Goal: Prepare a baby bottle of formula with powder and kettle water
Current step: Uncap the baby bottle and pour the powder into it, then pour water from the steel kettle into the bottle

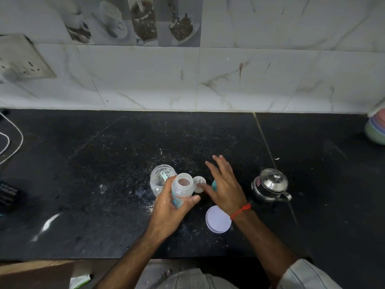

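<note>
Bottle (181, 191), open-mouthed and capless, is gripped about its body by the left hand (169, 207), fingers wrapped behind and thumb across the front; it stands upright or slightly tilted near the middle of the black desk (104, 163), presumably steadied so that its mouth stays clear for closing. Whether it already holds powder or water cannot be told from above. Right hand (224, 185) is spread flat and holds nothing, its fingertips (203, 187) reaching toward a small white round cap piece (199, 184) just beside the bottle; a teal part (214, 184), probably the collar, is mostly hidden beneath the palm. Judged from this, the step in hand is fetching the closure. Behind the bottle stands a clear powder jar (159, 180), open, with a teal scoop (164, 175) inside; its pale lid (217, 219) lies near the front edge, below the right wrist. Steel kettle (269, 185), lid on, stands to the right, apart. Spilt powder speckles the desk.
</note>
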Tool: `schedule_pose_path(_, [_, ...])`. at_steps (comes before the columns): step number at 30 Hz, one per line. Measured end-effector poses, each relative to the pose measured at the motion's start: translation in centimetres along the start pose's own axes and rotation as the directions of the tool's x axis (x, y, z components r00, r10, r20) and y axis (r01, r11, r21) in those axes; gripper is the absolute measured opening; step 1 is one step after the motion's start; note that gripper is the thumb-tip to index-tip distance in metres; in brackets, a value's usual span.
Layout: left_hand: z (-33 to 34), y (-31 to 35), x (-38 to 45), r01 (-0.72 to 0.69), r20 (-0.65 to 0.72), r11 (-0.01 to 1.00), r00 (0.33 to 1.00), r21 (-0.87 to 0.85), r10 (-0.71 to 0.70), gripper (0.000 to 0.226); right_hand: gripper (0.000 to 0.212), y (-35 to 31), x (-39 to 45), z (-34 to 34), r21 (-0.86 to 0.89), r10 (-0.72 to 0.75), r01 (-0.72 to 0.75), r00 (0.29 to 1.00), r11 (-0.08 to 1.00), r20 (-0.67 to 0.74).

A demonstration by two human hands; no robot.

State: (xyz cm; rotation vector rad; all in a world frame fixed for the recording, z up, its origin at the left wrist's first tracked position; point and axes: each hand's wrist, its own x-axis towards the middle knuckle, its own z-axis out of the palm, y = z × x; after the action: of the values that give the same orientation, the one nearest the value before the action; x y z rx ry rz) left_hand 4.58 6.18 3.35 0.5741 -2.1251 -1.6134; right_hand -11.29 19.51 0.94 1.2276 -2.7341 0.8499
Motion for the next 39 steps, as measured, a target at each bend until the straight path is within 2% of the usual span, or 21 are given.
schedule_pose_path(1, [0.3, 0.0, 0.2, 0.0, 0.01, 1.0, 1.0, -0.005, 0.0, 0.053, 0.058, 0.0, -0.5, -1.4, 0.071, 0.004, 0.007, 0.989, 0.997, -0.147])
schedule_pose_path(3, [1.0, 0.0, 0.7, 0.004, 0.032, 1.0, 0.999, -0.021, -0.003, 0.056, 0.039, 1.1, -1.7, -4.4, 0.116, 0.052, -0.006, 0.916, 0.993, -0.397])
schedule_pose_path(4, [1.4, -0.1, 1.0, 0.007, 0.047, 1.0, 0.999, -0.028, -0.006, 0.059, 0.034, 2.2, -2.4, -5.7, 0.126, 0.114, -0.06, 0.87, 0.99, -0.479])
schedule_pose_path(6, [2.4, -0.3, 1.5, 0.005, 0.08, 0.999, 0.997, -0.033, -0.003, 0.063, 0.038, 5.1, -3.9, -7.3, 0.197, 0.319, -0.252, 0.783, 0.948, -0.533])
schedule_pose_path(9, [4.4, 0.3, 2.3, -0.013, 0.118, 1.0, 0.993, -0.017, 0.015, 0.062, 0.054, 9.5, -6.5, -8.2, 0.281, 0.587, -0.519, 0.66, 0.807, -0.469])
schedule_pose_path(11, [5.9, 1.2, 2.7, -0.033, 0.151, 0.999, 0.988, -0.006, 0.033, 0.061, 0.042, 11.3, -7.9, -8.2, 0.357, 0.727, -0.633, 0.605, 0.687, -0.326])
schedule_pose_path(13, [7.3, 1.4, 3.1, -0.056, 0.186, 0.998, 0.981, 0.015, 0.053, 0.056, 0.028, 12.5, -8.9, -7.6, 0.437, 0.791, -0.674, 0.588, 0.595, -0.17])
schedule_pose_path(16, [9.2, 1.3, 3.3, -0.068, 0.252, 0.997, 0.966, 0.022, 0.061, 0.054, 0.037, 12.8, -9.6, -6.8, 0.607, 0.825, -0.64, 0.563, 0.472, -0.048])
schedule_pose_path(19, [10.2, 2.1, 2.9, -0.09, 0.268, 0.996, 0.96, 0.02, 0.081, 0.046, 0.034, 12.2, -9.6, -6.3, 0.772, 0.819, -0.529, 0.574, 0.353, 0.019])
schedule_pose_path(26, [11.2, 2.2, 2.2, -0.109, 0.278, 0.993, 0.956, 0.046, 0.092, 0.048, 0.033, 11.9, -9.5, -6.6, 0.89, 0.817, -0.401, 0.573, 0.216, 0.059])
schedule_pose_path(32, [11.7, 2.1, 1.6, -0.089, 0.259, 0.995, 0.963, 0.04, 0.076, 0.049, 0.04, 11.4, -9.5, -7.7, 0.9, 0.798, -0.363, 0.602, 0.242, 0.028])
schedule_pose_path(36, [12.1, 2.2, 1.2, -0.084, 0.257, 0.995, 0.964, 0.056, 0.067, 0.048, 0.057, 11.7, -9.8, -8.3, 0.889, 0.745, -0.347, 0.668, 0.3, 0.009])
schedule_pose_path(39, [12.2, 2.2, 1.1, -0.087, 0.263, 0.994, 0.962, 0.065, 0.067, 0.048, 0.056, 11.8, -10.2, -9.2, 0.885, 0.688, -0.309, 0.726, 0.348, -0.017])
